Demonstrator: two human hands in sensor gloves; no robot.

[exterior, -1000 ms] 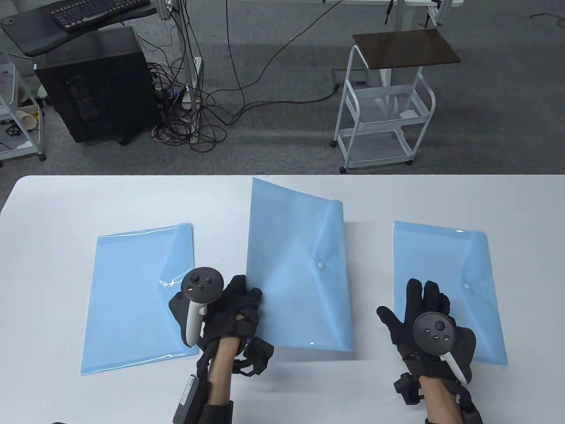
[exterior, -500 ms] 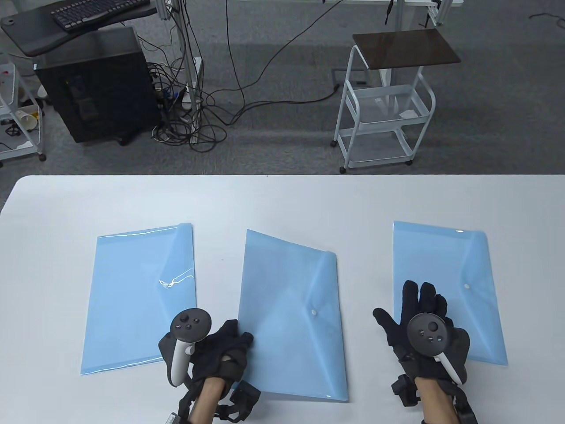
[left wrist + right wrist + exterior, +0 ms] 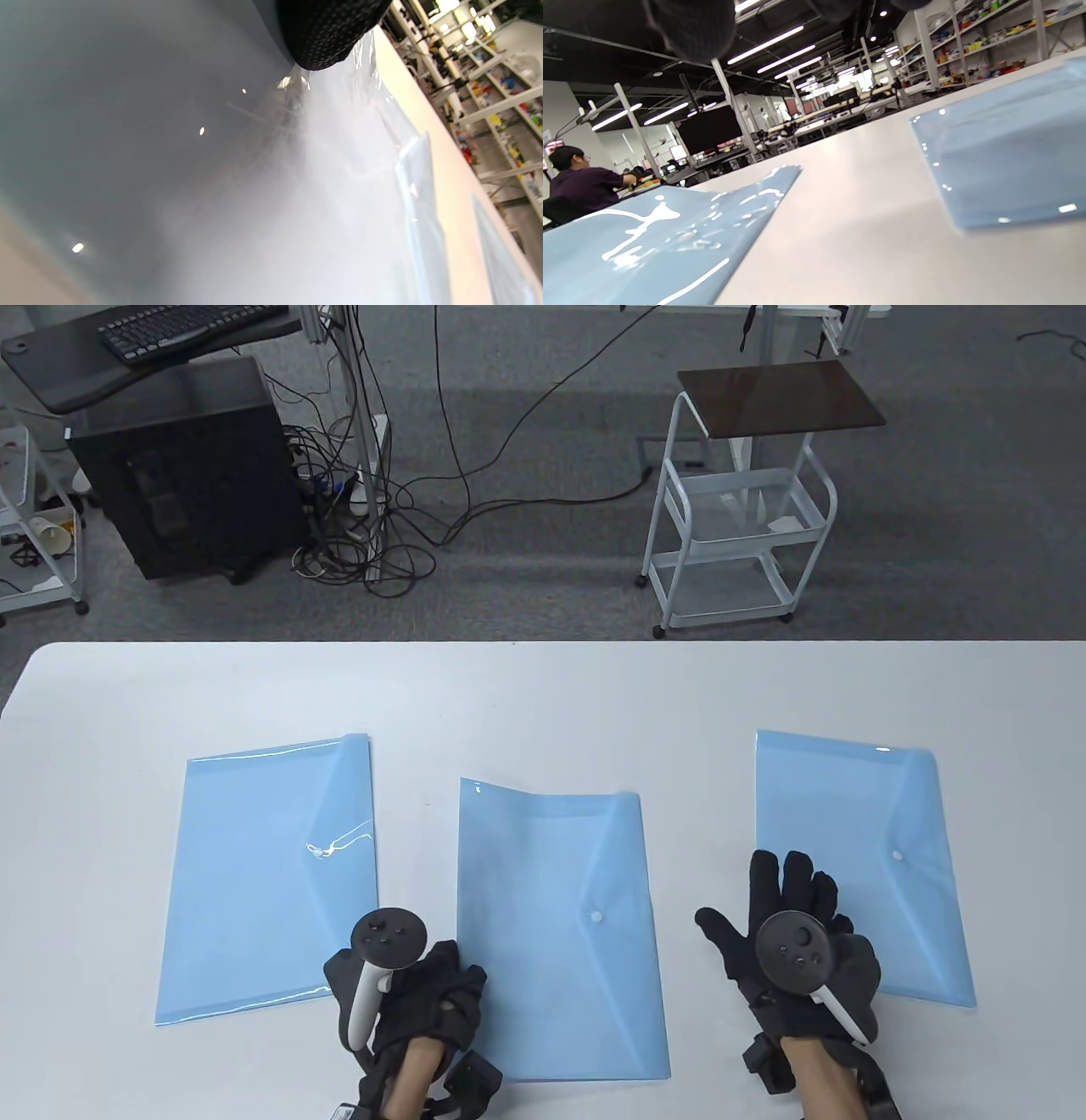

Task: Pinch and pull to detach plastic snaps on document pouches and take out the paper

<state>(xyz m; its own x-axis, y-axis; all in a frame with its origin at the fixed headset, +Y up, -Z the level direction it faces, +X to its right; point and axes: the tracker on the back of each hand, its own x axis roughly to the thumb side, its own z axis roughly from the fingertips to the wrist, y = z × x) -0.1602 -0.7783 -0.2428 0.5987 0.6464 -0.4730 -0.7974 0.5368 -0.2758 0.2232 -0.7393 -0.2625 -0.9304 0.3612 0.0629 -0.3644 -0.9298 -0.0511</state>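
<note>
Left pouch (image 3: 267,878): laid toward the counter (image 3: 543,687)'s left edge.
Middle pouch (image 3: 556,929): laid at the near edge.
Right pouch (image 3: 878,848): laid toward the right edge.

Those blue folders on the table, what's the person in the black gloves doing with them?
Three blue snap pouches lie side by side on a white table. The left hand grips the near left edge of the middle pouch, whose white snap looks fastened. The right hand rests open, fingers spread, on the near left corner of the right pouch. The left pouch lies untouched. No paper is out.
</note>
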